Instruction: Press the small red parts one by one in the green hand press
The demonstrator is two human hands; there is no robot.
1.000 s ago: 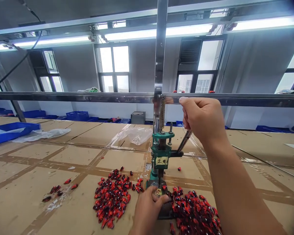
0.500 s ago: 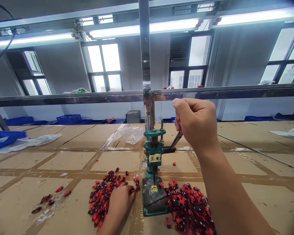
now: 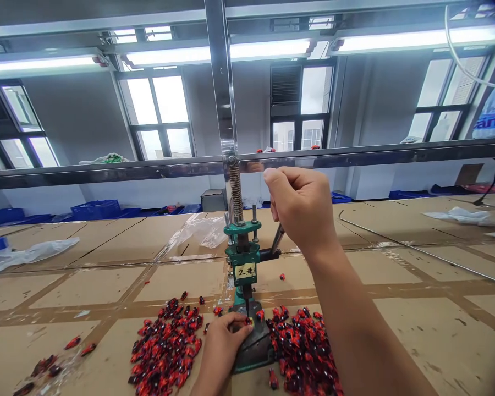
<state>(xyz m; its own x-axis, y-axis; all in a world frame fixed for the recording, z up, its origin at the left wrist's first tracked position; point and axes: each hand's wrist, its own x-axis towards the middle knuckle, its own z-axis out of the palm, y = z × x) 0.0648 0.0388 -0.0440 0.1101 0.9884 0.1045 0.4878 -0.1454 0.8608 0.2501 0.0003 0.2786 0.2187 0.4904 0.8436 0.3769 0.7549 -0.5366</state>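
Observation:
A green hand press (image 3: 242, 258) with a tall spring and a "2#" label stands upright on the table. My right hand (image 3: 300, 206) is closed around its lever (image 3: 278, 237), raised at the right of the spring. Down at the press base (image 3: 253, 352), my left hand (image 3: 225, 344) pinches a small red and black plastic part (image 3: 248, 321) under the press's pin. One pile of such red and black parts (image 3: 167, 344) lies left of that hand. A second pile (image 3: 307, 346) lies against the base's right side.
Cardboard held by brown tape covers the table (image 3: 181, 283). A metal bar (image 3: 169, 168) crosses in front, joined to an upright post (image 3: 223, 82) behind the press. Clear plastic film (image 3: 206, 231) lies behind, a thin rod (image 3: 421, 247) at right, blue bins (image 3: 95, 210) at the back.
My left hand has moved right from the left pile to the press base, with a part in its fingers. My right hand stays on the raised lever. The view has turned rightward.

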